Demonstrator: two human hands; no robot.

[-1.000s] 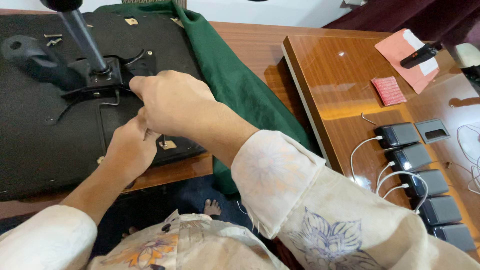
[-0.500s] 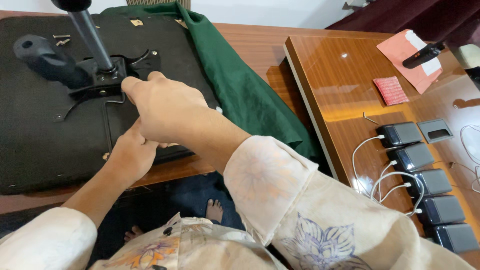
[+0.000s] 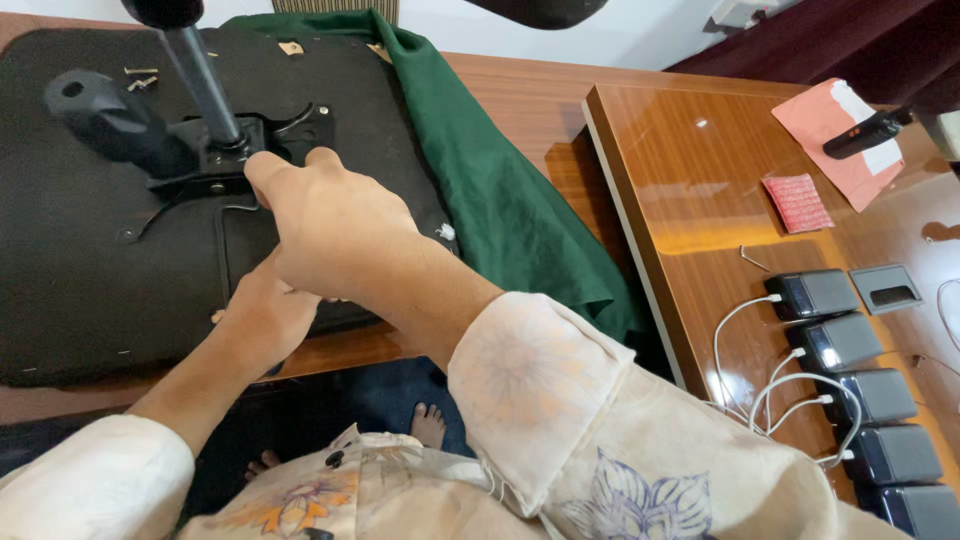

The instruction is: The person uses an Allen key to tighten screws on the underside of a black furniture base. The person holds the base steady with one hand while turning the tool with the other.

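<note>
Wooden desk [image 3: 520, 110] carries an upturned chair seat [image 3: 90, 270]. Right hand [image 3: 330, 225] fingers pinch something unseen beside its metal bracket [image 3: 215, 165]; left hand [image 3: 265, 315] braces beneath, grip hidden. Fastening seems underway, needing steady alignment.

One upturned chair seat [image 3: 110, 270], one green cloth [image 3: 500, 200], five dark power banks [image 3: 860, 395] in a row, two loose screws [image 3: 140, 76], one red pouch [image 3: 798, 202].

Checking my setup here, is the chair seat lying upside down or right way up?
Upside down: the chair seat lies underside up, its metal mechanism and gas cylinder pointing upward.
</note>
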